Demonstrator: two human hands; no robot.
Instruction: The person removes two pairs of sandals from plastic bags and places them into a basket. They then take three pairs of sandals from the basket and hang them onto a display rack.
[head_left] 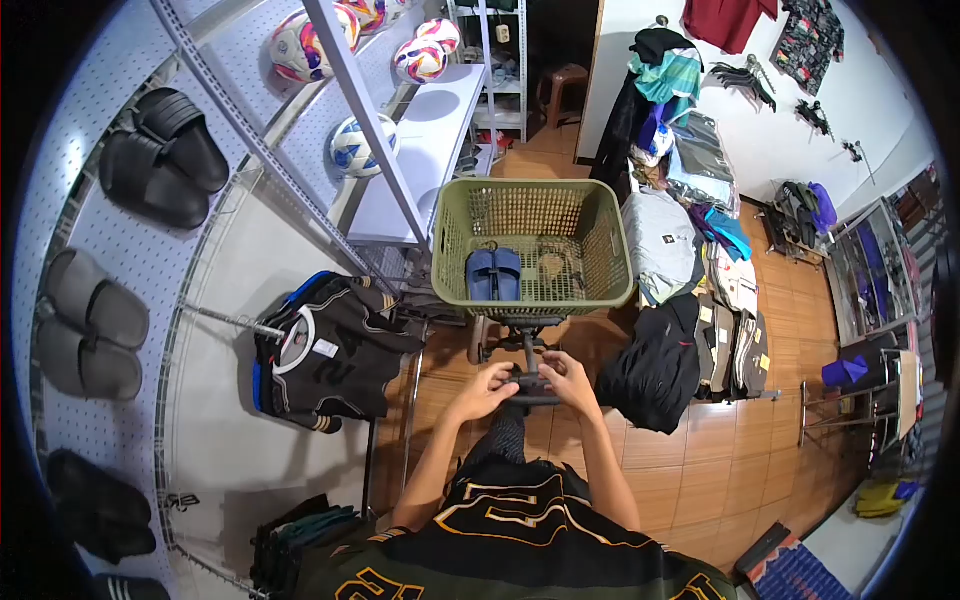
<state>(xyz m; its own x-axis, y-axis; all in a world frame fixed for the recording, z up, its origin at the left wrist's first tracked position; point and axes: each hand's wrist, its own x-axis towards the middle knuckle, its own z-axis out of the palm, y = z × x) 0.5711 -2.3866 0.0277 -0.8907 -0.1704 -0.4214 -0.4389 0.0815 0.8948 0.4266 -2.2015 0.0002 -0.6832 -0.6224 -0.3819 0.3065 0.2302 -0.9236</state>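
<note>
Side by side in front of my body, my left hand (486,391) and my right hand (568,383) are curled on the dark handle (538,390) of a cart. Both hands look closed on it, though the undersides of the fingers are hidden. Ahead of the handle, an olive-green plastic basket (535,302) sits on the cart. A pair of blue slide sandals (493,275) lies inside, toward the basket's left.
Dark jerseys (335,345) hang on a rack at left, near black slides (165,160) and grey slides (92,325) on the wall. Balls (363,146) stand on white shelves. Folded clothes and a black garment (655,370) line the right side, above tiled floor (700,470).
</note>
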